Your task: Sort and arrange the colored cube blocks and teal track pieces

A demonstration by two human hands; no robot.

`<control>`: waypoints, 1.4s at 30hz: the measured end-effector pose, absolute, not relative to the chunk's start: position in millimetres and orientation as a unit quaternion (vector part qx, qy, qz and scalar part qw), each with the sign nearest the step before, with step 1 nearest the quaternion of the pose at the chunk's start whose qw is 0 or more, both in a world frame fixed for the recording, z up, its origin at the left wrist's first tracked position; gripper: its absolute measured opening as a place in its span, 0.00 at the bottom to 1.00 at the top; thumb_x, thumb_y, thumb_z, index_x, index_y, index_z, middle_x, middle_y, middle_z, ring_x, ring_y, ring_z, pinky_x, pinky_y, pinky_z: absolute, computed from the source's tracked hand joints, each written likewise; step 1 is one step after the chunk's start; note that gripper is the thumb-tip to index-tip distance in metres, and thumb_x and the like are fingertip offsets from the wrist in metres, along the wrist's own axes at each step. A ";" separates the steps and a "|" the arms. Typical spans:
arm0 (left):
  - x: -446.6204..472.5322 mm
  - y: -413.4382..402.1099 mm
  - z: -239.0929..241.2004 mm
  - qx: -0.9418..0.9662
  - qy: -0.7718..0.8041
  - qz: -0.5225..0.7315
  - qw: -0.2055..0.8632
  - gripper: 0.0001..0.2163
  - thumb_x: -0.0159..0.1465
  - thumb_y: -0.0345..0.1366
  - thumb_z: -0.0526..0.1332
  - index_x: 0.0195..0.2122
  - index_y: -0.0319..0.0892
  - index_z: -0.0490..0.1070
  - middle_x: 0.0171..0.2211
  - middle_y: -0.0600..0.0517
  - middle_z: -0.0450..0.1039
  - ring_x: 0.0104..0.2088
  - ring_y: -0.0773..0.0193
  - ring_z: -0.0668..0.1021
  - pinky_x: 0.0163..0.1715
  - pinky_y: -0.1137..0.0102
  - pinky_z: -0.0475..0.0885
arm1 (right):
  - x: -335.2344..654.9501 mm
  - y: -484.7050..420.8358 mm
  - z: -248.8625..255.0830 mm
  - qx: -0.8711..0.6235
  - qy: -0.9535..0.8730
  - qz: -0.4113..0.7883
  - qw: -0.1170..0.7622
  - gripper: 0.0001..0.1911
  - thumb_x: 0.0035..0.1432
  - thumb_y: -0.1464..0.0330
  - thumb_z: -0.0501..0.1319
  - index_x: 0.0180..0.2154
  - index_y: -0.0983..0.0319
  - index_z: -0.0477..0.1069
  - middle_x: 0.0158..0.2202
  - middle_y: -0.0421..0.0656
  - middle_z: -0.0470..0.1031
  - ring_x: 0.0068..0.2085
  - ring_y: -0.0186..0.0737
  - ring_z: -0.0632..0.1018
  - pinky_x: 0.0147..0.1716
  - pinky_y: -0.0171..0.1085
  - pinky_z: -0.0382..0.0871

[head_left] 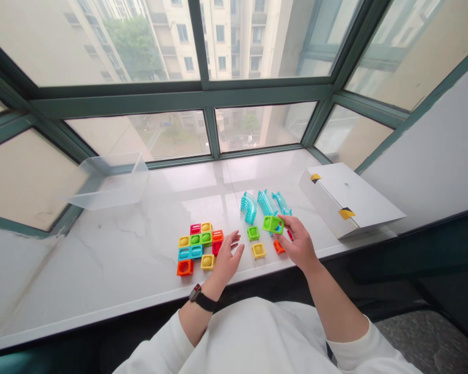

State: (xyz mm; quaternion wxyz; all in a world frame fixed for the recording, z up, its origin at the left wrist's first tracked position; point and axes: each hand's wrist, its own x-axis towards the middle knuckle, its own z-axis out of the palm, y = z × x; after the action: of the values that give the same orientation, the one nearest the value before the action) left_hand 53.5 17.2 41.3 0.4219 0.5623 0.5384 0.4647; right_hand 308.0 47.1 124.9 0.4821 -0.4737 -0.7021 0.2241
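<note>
My right hand (296, 241) grips a green block (273, 224), hollow with a round opening, lifted above the ledge. My left hand (229, 255) holds nothing, its fingers apart, just right of a cluster of coloured blocks. In that cluster are yellow blocks (207, 262), blue blocks (190, 252), green blocks (200, 238), an orange block (184, 267) and red ones (217, 247), the latter partly behind my left fingers. Between my hands lie a loose green block (253, 232) and a yellow block (258, 251). An orange block (279, 246) sits by my right fingertips.
Clear blue track pieces (248, 208), some curved, lie behind the blocks. A transparent plastic bin (117, 192) stands at the back left. At the right is a white box (347, 197) with yellow-black tabs. Windows border the white ledge (113, 259).
</note>
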 end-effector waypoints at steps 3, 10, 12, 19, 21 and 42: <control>64.1 32.3 15.7 0.582 0.546 0.453 0.397 0.22 0.70 0.37 0.62 0.65 0.46 0.65 0.62 0.41 0.71 0.62 0.53 0.76 0.62 0.52 0.74 | 318.8 51.4 117.4 -0.492 -0.680 0.243 0.487 0.27 0.65 0.65 0.66 0.64 0.54 0.69 0.58 0.48 0.75 0.56 0.49 0.79 0.60 0.52 0.76; 75.2 61.2 -9.0 0.636 0.545 0.425 0.343 0.25 0.69 0.33 0.62 0.67 0.47 0.64 0.66 0.42 0.69 0.66 0.51 0.72 0.63 0.51 0.71 | 325.3 56.1 101.4 -0.518 -0.687 0.262 0.436 0.26 0.63 0.68 0.64 0.62 0.53 0.70 0.58 0.47 0.74 0.56 0.49 0.79 0.60 0.51 0.76; 74.3 63.7 -11.7 0.648 0.534 0.423 0.342 0.26 0.69 0.34 0.63 0.68 0.48 0.63 0.66 0.43 0.69 0.66 0.51 0.72 0.63 0.52 0.71 | 324.5 60.3 95.6 -0.525 -0.695 0.268 0.412 0.26 0.62 0.69 0.64 0.61 0.53 0.71 0.59 0.46 0.75 0.56 0.48 0.79 0.61 0.52 0.76; 75.8 67.9 -16.8 0.643 0.532 0.418 0.358 0.30 0.65 0.35 0.68 0.68 0.49 0.63 0.65 0.43 0.71 0.59 0.52 0.77 0.60 0.53 0.73 | 302.5 81.3 77.5 -0.518 -0.728 0.281 0.350 0.25 0.62 0.71 0.63 0.60 0.53 0.73 0.58 0.47 0.76 0.55 0.47 0.79 0.56 0.49 0.77; 77.4 69.2 -17.3 0.639 0.535 0.419 0.362 0.30 0.65 0.34 0.68 0.68 0.50 0.63 0.64 0.44 0.72 0.58 0.54 0.78 0.60 0.53 0.73 | 294.1 86.1 74.5 -0.516 -0.732 0.289 0.338 0.26 0.62 0.72 0.63 0.61 0.53 0.73 0.58 0.47 0.77 0.55 0.46 0.79 0.57 0.49 0.76; 79.9 67.6 -11.0 0.650 0.569 0.384 0.326 0.23 0.65 0.32 0.67 0.62 0.48 0.70 0.53 0.46 0.79 0.50 0.54 0.80 0.53 0.55 0.76 | 277.5 97.0 58.3 -0.515 -0.737 0.322 0.296 0.28 0.59 0.77 0.62 0.60 0.56 0.74 0.61 0.48 0.77 0.57 0.46 0.79 0.60 0.50 0.76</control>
State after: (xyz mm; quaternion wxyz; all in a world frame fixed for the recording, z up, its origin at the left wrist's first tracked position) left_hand 79.9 67.6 -11.0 0.3256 0.6497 0.5693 0.3845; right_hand 277.5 97.0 58.3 0.2958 -0.5150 -0.7373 0.3221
